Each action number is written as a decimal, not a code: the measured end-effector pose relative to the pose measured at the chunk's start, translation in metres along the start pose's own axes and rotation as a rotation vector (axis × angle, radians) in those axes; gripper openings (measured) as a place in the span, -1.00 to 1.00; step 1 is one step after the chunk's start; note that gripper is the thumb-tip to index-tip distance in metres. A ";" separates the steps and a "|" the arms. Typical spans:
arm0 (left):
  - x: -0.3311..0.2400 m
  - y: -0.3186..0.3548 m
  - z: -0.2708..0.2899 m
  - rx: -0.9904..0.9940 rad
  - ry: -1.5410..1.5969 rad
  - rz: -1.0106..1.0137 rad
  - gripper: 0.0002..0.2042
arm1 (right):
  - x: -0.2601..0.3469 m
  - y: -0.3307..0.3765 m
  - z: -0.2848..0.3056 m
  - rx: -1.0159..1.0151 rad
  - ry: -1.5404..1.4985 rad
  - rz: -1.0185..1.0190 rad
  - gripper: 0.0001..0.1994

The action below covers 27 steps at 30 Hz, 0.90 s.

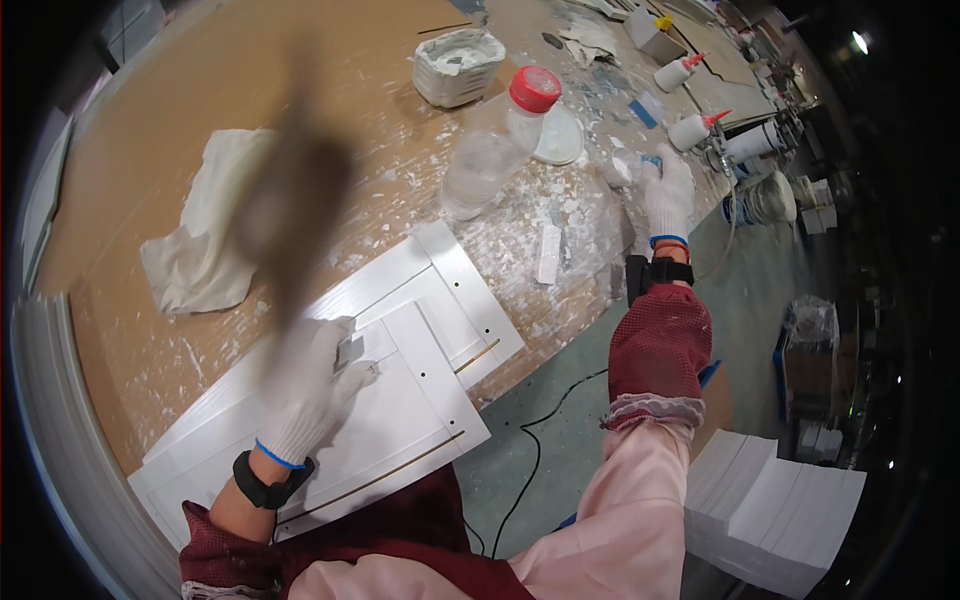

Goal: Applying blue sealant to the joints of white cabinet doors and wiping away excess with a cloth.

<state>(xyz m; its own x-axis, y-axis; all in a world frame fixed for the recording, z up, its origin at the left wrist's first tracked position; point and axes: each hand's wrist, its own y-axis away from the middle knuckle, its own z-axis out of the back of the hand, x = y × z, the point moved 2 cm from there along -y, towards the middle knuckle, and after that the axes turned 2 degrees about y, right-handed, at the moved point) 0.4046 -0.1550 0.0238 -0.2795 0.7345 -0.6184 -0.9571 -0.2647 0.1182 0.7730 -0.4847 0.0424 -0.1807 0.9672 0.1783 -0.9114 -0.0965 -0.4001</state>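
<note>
Two white panels point(415, 395) with grooves and small dark holes lie overlapped at the table's near edge. Over them is my left hand point(315, 385) in a white knit glove. Its thumb and fingers close round a small flat grey piece point(350, 349), whose kind I cannot make out. Far to the right, my gloved right hand point(668, 198) reaches to the table's edge, its fingers curled by something small and blue point(652, 161). What it grips is mostly hidden. A clear plastic jar point(490, 165) with a red lid stands between the hands, beyond the panels.
A cream cloth point(205, 235) lies left, partly behind a blurred dark shape point(295, 200) close to the camera. A putty-crusted tub point(458, 70) stands at the back. Red-tipped squeeze bottles point(690, 130) line the right edge. White boards point(770, 500) are stacked at the lower right.
</note>
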 end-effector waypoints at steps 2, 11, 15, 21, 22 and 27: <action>0.000 0.002 0.000 -0.023 0.019 0.001 -0.49 | 0.003 0.003 0.004 -0.035 0.042 0.029 -0.60; -0.016 -0.007 0.014 0.104 0.077 0.056 -0.53 | 0.029 0.030 0.033 -0.038 -0.224 0.092 -0.59; 0.003 0.000 0.006 -0.015 -0.054 0.005 -0.50 | 0.069 0.085 0.039 0.210 -0.484 0.053 -0.59; -0.008 0.000 0.014 0.095 0.043 0.005 -0.57 | 0.080 0.124 0.025 0.239 -0.362 0.181 -0.60; -0.009 0.002 0.015 0.093 0.042 0.013 -0.57 | 0.083 0.126 0.024 0.202 -0.282 0.248 -0.61; -0.001 0.009 0.013 0.031 -0.027 -0.059 -0.63 | 0.095 0.132 0.030 0.208 -0.278 0.273 -0.65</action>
<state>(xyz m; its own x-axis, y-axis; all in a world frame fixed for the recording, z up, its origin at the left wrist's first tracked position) 0.3950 -0.1499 0.0353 -0.2242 0.7652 -0.6035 -0.9737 -0.2011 0.1067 0.6245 -0.4130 0.0333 -0.4919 0.8026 0.3374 -0.8663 -0.4126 -0.2816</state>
